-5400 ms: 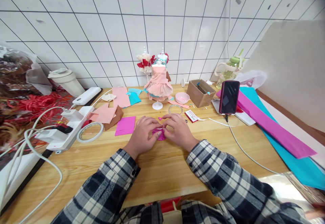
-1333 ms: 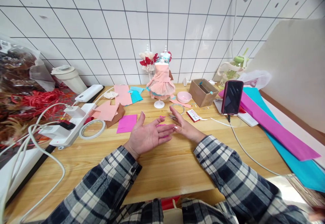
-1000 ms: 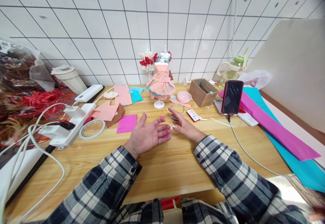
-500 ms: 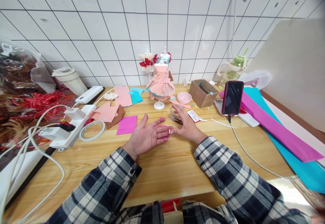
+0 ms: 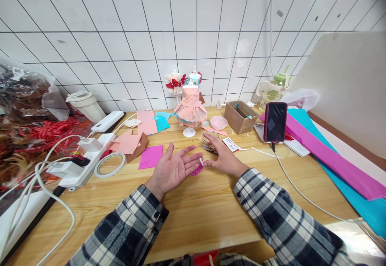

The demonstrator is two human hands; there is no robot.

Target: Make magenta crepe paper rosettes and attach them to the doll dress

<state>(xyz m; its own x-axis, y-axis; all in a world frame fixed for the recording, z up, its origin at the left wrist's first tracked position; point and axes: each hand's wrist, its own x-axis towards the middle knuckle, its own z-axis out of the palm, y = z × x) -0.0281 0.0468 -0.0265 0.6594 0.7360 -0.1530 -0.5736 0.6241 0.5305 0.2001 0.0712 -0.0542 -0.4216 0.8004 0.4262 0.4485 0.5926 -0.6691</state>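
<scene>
My left hand (image 5: 173,169) is turned palm up above the table with its fingers stretched out and apart. A small gathered piece of magenta crepe paper (image 5: 197,170) shows just past its fingertips, partly hidden by them. A tiny white bit (image 5: 201,161) is at the tips of those fingers. Opposite them, my right hand (image 5: 226,159) is curved with thumb and fingers apart, its thumb tip close to the white bit. Behind the right fingers lies a small scissors-like tool (image 5: 210,149), partly covered. A flat magenta paper square (image 5: 150,157) lies left of my left hand.
A doll form in a pink paper dress (image 5: 191,105) stands at the back, two dressed forms behind it. A pink bowl (image 5: 218,122), cardboard box (image 5: 240,117) and phone (image 5: 275,122) are on the right. A tape roll (image 5: 110,173) and power strip (image 5: 87,162) lie left.
The view has tilted up slightly. My right hand has drawn slightly away from my left fingertips, and more of the gathered magenta paper shows below them.
</scene>
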